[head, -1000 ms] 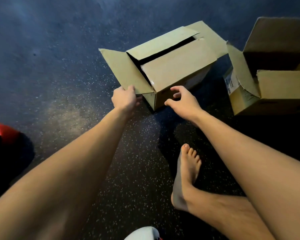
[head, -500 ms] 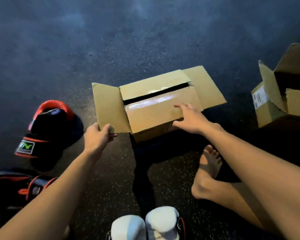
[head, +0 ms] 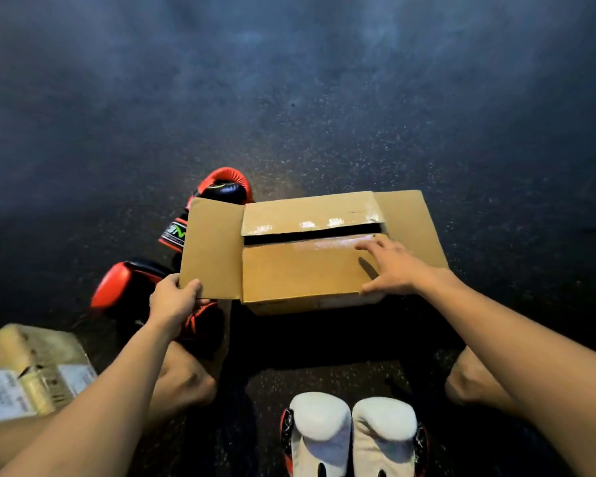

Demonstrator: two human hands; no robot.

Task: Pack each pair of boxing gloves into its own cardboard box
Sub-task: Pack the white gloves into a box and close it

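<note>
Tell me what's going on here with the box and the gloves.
A person seated on the floor is working on a cardboard box. The left hand grips the corner of its spread side flap; the right hand lies flat on the near top flap. A dark gap between the top flaps hides the inside. Red-and-black boxing gloves lie left of the box, white boxing gloves nearest the person, and a labelled second box at far left.

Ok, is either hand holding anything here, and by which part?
The left hand pinches the box's left flap at its near corner. The right hand rests flat on the near top flap, with no grip.
</note>
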